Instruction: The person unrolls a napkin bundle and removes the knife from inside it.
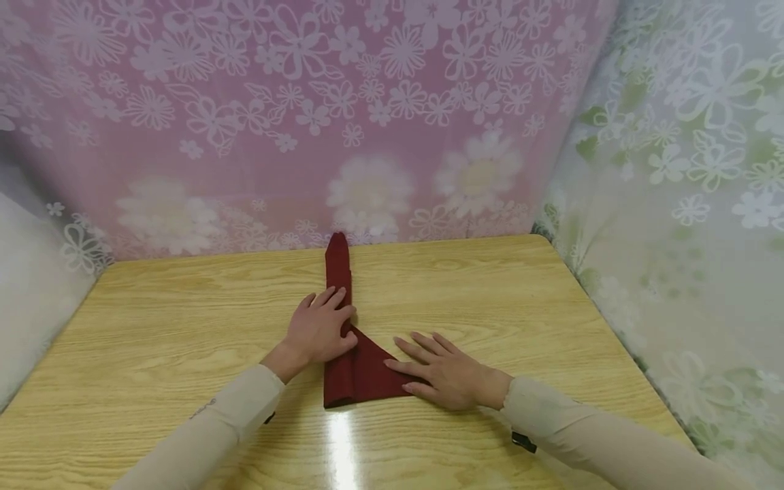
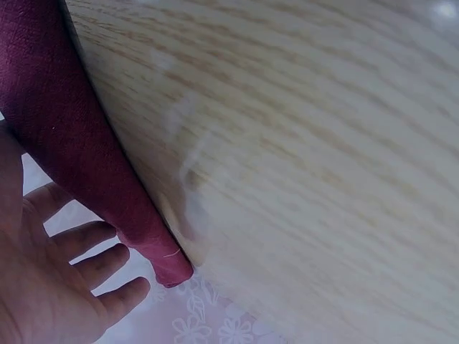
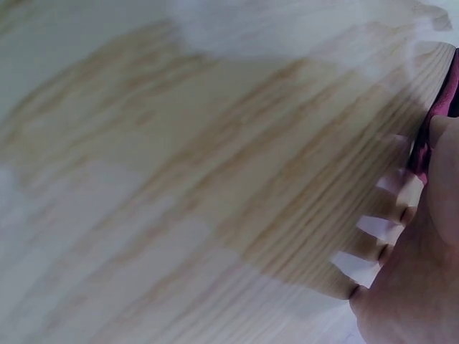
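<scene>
A dark red cloth (image 1: pixel 375 376) lies on the table, folded into a narrow upright strip at its left with a triangular flap spreading to the right. My left hand (image 1: pixel 317 332) rests across the middle of the strip, fingers spread and pointing away. On the flap's right corner lies my right hand (image 1: pixel 452 376), palm down with fingers extended, covering that corner. In the left wrist view, the fingers of the left hand (image 2: pixel 54 287) appear beside the cloth strip (image 2: pixel 79 136). The right wrist view catches only a sliver of the cloth (image 3: pixel 446 97) beyond the right hand (image 3: pixel 423 279).
The wood-grain table (image 1: pixel 490 292) runs back to a pink flowered curtain (image 1: pixel 275 136). A pale flowered curtain (image 1: pixel 686 238) hangs along the right edge, and another whitish one (image 1: pixel 30 272) stands at the left. The strip's far tip reaches the table's back edge.
</scene>
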### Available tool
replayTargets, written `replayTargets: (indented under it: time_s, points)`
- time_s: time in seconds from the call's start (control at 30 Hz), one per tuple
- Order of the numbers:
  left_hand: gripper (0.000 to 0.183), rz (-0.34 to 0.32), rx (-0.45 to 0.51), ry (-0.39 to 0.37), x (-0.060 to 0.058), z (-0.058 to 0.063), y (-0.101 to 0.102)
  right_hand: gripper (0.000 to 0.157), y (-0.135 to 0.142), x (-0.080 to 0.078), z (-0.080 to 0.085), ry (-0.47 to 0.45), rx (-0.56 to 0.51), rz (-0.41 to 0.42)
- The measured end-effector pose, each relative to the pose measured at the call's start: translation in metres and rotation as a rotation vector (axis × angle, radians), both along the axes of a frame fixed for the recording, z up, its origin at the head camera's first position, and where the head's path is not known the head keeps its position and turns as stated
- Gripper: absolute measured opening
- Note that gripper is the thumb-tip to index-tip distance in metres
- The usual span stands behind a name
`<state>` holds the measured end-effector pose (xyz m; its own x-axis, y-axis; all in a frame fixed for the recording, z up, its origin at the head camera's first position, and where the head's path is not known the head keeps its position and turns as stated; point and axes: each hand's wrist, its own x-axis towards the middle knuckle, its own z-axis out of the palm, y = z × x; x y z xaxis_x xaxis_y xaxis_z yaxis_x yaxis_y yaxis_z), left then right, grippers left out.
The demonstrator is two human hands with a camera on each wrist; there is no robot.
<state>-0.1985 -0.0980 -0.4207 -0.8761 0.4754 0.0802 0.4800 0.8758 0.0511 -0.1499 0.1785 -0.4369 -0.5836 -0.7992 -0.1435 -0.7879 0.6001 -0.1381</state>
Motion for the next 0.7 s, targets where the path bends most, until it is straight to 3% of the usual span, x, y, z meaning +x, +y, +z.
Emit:
replayTargets:
  time_s: [0.37,0.7]
  points:
    - [0.041,-0.002,0.029,0.054,0.006,0.001,-0.015,0.051,-0.001,0.000,0.002,-0.006,0.040,-0.014]
    - [0.044,0.043,0.031,0.072,0.010,0.003,-0.029,0.050,0.000,0.000,0.000,-0.005,-0.004,-0.004]
